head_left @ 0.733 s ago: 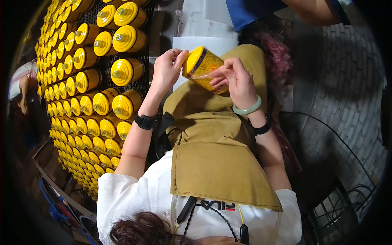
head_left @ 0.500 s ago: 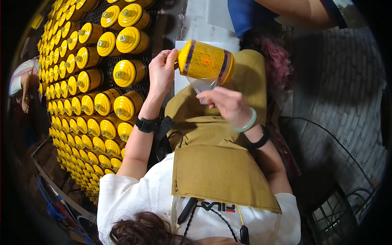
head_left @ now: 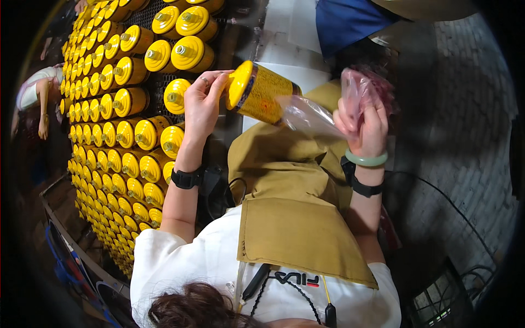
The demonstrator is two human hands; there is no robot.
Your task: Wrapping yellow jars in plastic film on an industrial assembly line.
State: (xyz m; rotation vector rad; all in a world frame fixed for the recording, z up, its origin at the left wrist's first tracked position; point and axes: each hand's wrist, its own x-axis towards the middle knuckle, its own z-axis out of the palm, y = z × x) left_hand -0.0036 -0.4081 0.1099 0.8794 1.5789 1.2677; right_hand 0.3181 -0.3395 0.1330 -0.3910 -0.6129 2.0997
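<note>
My left hand (head_left: 201, 104) pinches the small stem on the domed yellow end of a canister (head_left: 265, 93). The canister lies tilted above my lap, its side covered in a fine dark-on-yellow pattern with dark bands near its ends. Off to the right, my right hand (head_left: 367, 124) is closed on a strip of clear plastic film (head_left: 311, 113). The film stretches from that hand to the canister's far end; part of it bunches above my fingers. Whether it is still attached to the canister is hard to make out.
Rows of similar yellow canisters (head_left: 192, 53) stand on a dark mesh rack at my left. A brown apron (head_left: 295, 229) covers my lap. A pinkish crumpled heap (head_left: 387, 90) lies beyond my right hand. Another person's blue garment (head_left: 350, 27) is at the top; a cable runs along the right.
My right hand has moved right and up from beside the canister, drawing the film out long. The canister, in my left hand, has shifted slightly left and tilted.
</note>
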